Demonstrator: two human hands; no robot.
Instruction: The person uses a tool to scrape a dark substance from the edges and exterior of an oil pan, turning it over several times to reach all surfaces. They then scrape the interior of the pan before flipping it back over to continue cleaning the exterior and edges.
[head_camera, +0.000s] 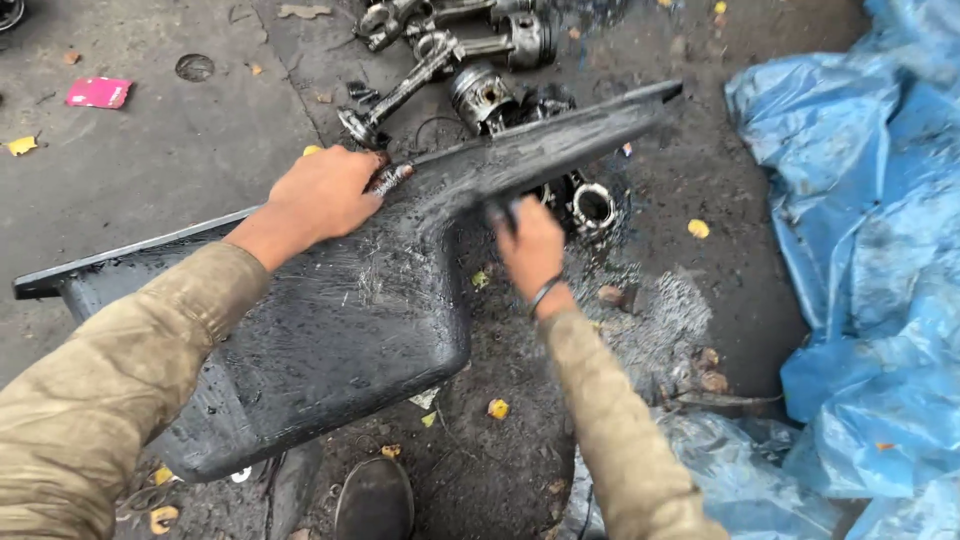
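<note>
The left hand (322, 195) is clamped over the top rim of a big black oily pan (350, 320), holding it tilted off the ground. The right hand (530, 245) presses on the pan's sloped wall just below that rim — blurred, so its grip cannot be told. This looks like cleaning the pan; any further rubbing needs the left to keep it steady. Pistons (480, 95) lie beyond both hands.

The oil-stained concrete floor (150, 160) carries pistons with connecting rods (450, 60) at the top, a crumpled blue plastic sheet (870, 250) on the right, a pink packet (98, 92) and scattered yellow leaves (698, 228).
</note>
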